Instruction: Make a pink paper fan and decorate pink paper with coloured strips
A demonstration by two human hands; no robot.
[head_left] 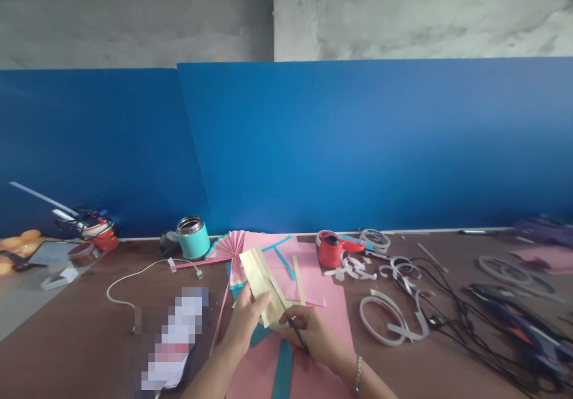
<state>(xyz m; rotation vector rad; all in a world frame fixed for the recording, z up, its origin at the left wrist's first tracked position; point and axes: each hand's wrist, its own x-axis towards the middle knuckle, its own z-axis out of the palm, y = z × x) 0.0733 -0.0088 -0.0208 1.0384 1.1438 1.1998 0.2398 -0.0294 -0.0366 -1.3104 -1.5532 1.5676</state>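
Note:
A folded piece of cream paper point(256, 270) is tilted above the pink sheets, with my left hand point(245, 318) closed on its lower left side. In my right hand point(313, 330) is a pair of scissors point(297, 334) with dark handles. Their blades point up and left along the right edge of the cream paper. Whether the blades are apart I cannot tell. Beneath both hands lie pink paper sheets point(335, 315) with teal strips point(283, 370) on them. A narrow cream strip point(298, 279) lies just beyond the scissors. Behind the cream paper is a pleated pink paper fan point(231, 248).
A turquoise cup point(193, 239) stands at the back left, near a white cable point(120, 282). Back right are a red tape dispenser point(330, 251) and curled white strips point(380, 321). Black cables point(463, 309) run across the right side. A blue partition point(358, 148) rises behind the table.

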